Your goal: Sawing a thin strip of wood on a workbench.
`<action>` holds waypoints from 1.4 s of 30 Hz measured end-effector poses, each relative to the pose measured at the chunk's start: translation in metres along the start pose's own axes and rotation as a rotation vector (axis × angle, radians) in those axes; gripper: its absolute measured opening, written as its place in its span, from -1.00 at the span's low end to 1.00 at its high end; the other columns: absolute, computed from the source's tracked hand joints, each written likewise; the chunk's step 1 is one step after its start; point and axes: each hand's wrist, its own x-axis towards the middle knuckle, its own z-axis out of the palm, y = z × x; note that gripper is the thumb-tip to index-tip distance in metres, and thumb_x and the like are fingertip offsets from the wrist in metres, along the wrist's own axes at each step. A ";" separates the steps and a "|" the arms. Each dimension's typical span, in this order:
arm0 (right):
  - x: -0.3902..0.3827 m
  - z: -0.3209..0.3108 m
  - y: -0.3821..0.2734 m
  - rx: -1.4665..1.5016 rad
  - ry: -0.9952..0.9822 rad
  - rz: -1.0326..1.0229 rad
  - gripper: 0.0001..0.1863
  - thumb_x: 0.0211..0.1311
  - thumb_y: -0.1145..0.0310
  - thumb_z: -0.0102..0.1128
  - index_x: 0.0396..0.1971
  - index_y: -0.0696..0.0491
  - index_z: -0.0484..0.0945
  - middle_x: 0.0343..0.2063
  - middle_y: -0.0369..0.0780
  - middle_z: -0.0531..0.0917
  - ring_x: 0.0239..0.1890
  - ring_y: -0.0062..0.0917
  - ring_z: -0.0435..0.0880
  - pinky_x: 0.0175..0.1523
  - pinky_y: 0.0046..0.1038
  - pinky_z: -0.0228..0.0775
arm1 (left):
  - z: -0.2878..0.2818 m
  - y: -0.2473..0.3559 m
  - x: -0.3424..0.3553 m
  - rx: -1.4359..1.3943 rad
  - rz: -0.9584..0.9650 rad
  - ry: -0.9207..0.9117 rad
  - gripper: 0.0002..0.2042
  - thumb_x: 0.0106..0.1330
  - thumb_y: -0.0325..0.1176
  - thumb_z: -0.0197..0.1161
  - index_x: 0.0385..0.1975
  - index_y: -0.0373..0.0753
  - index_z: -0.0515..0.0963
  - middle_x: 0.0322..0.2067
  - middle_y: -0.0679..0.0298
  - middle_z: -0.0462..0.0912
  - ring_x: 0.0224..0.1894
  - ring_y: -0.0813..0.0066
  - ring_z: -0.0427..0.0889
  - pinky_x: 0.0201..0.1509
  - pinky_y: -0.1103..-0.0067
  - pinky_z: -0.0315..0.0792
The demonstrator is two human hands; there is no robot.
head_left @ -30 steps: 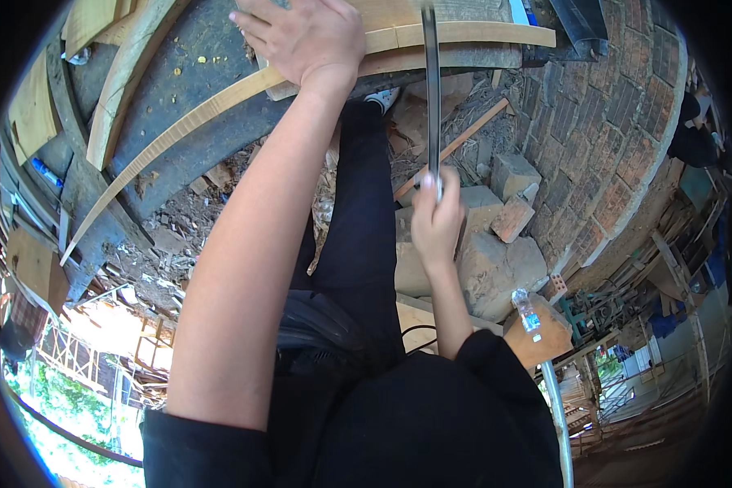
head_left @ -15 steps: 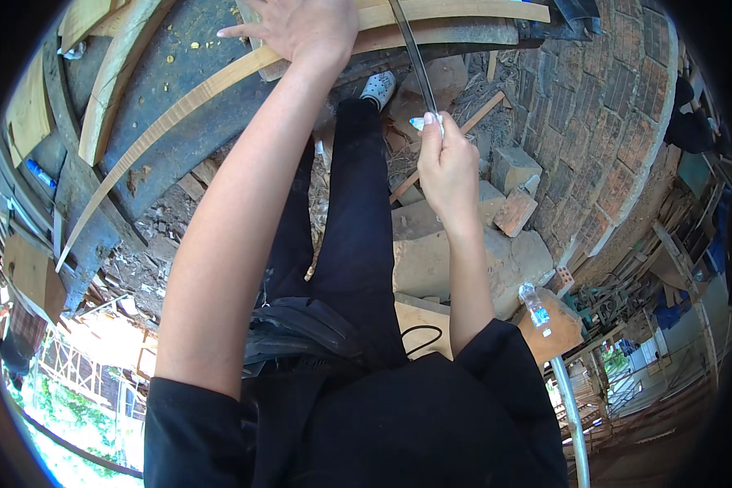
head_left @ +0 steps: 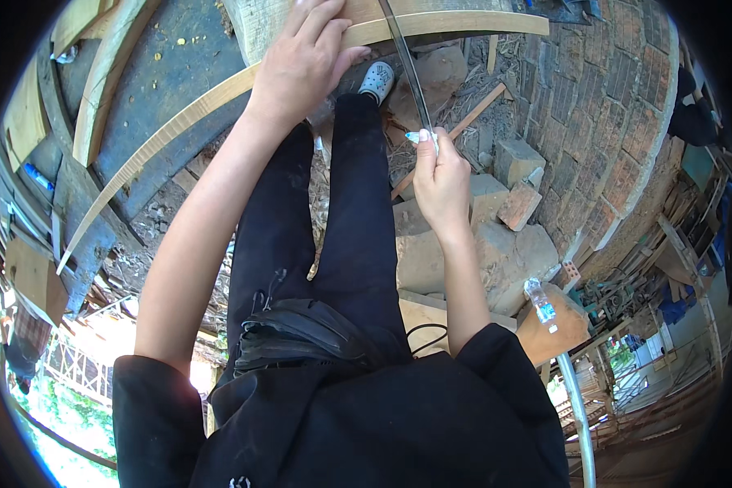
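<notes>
My left hand is bent over a long curved wooden strip. Its fingers reach across the strip and its thumb sits on the near side. Behind the strip lies a wider pale board, partly hidden by the hand. My right hand is closed round the near end of a long, narrow dark metal bar, which has a white-and-blue wrapping at the grip. The bar slants up and leftward, crossing over the strip. Its far end runs out of the picture.
A dark work surface at far left bears a thick curved timber and a blue pen-like thing. Stone blocks and loose bricks lie below my right hand. A plastic bottle rests at lower right, near a brick wall.
My left hand has gone from spread fingers to bent over the strip. The strip has shifted slightly toward me. My right hand and the bar's wrapped end have come a little nearer.
</notes>
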 end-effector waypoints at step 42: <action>0.035 0.028 -0.002 -0.220 0.134 -0.186 -0.80 0.20 0.29 -0.01 -0.49 0.10 0.35 -0.67 -0.09 0.57 -0.59 -0.21 0.60 -0.52 -0.24 0.45 | -0.011 -0.006 0.095 0.418 -0.980 0.445 -0.54 0.32 -0.20 -0.12 0.23 -0.03 0.09 0.11 -0.36 0.14 0.13 -0.28 0.24 0.16 0.04 0.11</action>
